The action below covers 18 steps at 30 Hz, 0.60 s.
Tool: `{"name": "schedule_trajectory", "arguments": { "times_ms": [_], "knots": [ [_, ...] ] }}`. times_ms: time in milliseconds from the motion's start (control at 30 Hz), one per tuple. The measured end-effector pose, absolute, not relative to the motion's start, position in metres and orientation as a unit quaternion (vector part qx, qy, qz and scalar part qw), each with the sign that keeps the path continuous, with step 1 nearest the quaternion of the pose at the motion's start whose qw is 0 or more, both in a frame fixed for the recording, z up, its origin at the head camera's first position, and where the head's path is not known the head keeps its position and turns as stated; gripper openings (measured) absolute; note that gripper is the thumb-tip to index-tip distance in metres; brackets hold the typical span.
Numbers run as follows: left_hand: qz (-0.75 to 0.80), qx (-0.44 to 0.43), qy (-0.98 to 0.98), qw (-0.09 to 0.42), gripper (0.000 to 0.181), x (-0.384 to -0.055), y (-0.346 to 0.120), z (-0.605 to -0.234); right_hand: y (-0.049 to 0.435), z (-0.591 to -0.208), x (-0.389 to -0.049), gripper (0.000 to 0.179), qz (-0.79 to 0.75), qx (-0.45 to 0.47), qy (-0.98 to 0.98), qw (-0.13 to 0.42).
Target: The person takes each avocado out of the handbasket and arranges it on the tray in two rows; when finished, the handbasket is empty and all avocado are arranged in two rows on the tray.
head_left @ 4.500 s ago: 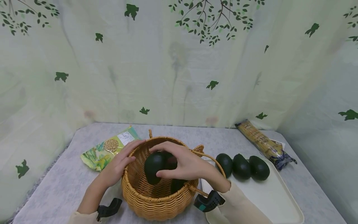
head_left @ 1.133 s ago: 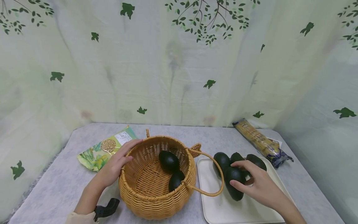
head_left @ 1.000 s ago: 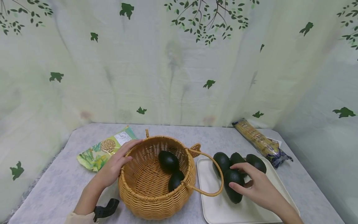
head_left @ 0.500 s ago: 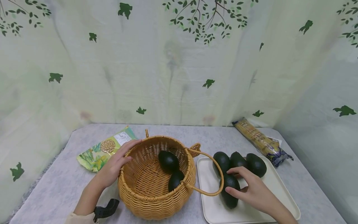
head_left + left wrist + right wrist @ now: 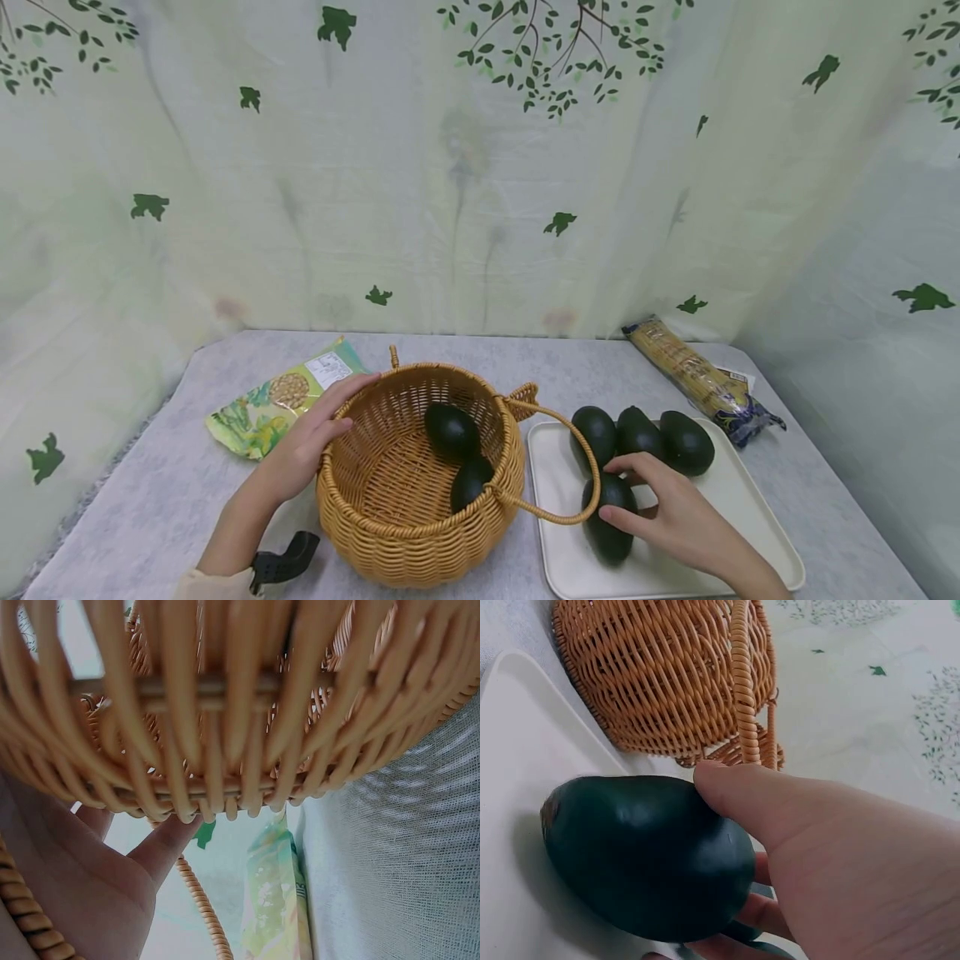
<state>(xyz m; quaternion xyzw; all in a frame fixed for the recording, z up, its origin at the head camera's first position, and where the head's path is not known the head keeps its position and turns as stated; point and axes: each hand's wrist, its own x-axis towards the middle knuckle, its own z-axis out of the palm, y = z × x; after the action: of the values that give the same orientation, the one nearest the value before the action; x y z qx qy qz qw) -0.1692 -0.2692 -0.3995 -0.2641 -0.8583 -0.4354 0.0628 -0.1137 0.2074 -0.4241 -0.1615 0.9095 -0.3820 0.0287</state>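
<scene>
My right hand (image 5: 678, 521) grips a dark green avocado (image 5: 611, 533) low over the white tray (image 5: 675, 579), thumb on its near side and fingers round the far side. The right wrist view shows the avocado (image 5: 645, 855) large, its stem end pointing away from the palm. My left hand (image 5: 303, 450) rests on the left rim of a wicker basket (image 5: 420, 558) with fingers extended; the left wrist view shows the thumb (image 5: 169, 844) against the weave. Inside the basket lie two avocados, one farther back (image 5: 452, 433) and one nearer (image 5: 471, 483).
Three avocados (image 5: 637, 433) line the tray's far end. The basket's handle (image 5: 577, 517) leans over the tray's left side, overlapping the held avocado in the head view. A green snack bag (image 5: 277, 400) lies back left, a pasta packet (image 5: 697, 375) back right.
My right hand has gone from over the basket, where it held an avocado, to the tray. With another avocado in its grip, it has slid left and nearer. My left hand stays on the rim.
</scene>
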Motion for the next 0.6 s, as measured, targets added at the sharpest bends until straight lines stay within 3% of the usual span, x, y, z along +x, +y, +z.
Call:
{"name": "schedule_trajectory", "arguments": {
  "times_ms": [333,600],
  "knots": [
    [-0.436,-0.265,-0.858,0.062,0.053,-0.169,-0.269,-0.399,0.214,-0.417,-0.115,0.054,-0.370,-0.165,0.911,0.074],
    [-0.431,-0.261,-0.862,0.062,0.053,-0.168,-0.269,-0.398,0.219,-0.420,-0.111,0.050,-0.349,-0.219,0.910,0.036]
  ]
}}
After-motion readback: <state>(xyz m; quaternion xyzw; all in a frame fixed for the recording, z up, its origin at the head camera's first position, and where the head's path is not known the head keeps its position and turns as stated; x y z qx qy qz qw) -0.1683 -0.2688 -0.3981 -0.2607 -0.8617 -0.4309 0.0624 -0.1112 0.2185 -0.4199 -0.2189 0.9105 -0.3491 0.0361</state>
